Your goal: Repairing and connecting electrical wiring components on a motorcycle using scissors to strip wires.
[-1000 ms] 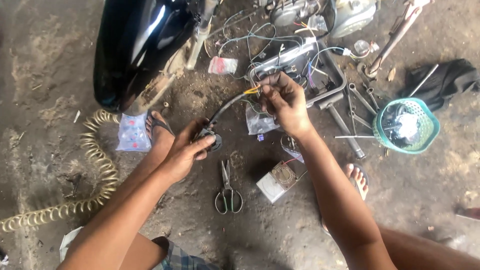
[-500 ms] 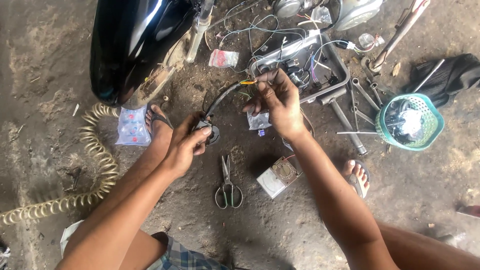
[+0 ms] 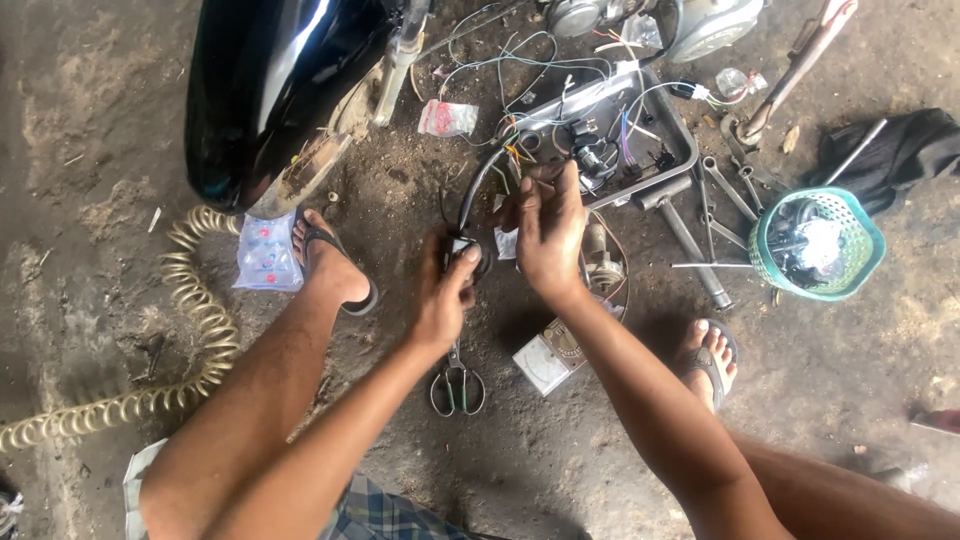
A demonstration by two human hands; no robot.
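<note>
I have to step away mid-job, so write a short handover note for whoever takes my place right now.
Left hand: closed around a small black switch part at the lower end of a black cable.
Right hand: pinching the cable's upper end, where coloured wires emerge near the metal tray.
Nearby: scissors on the ground below the hands, wrenches right of the tray, green basket far right.
Done: cable and part are in hand.
Left: wire ends look loose; whether any are joined cannot be told.
</note>
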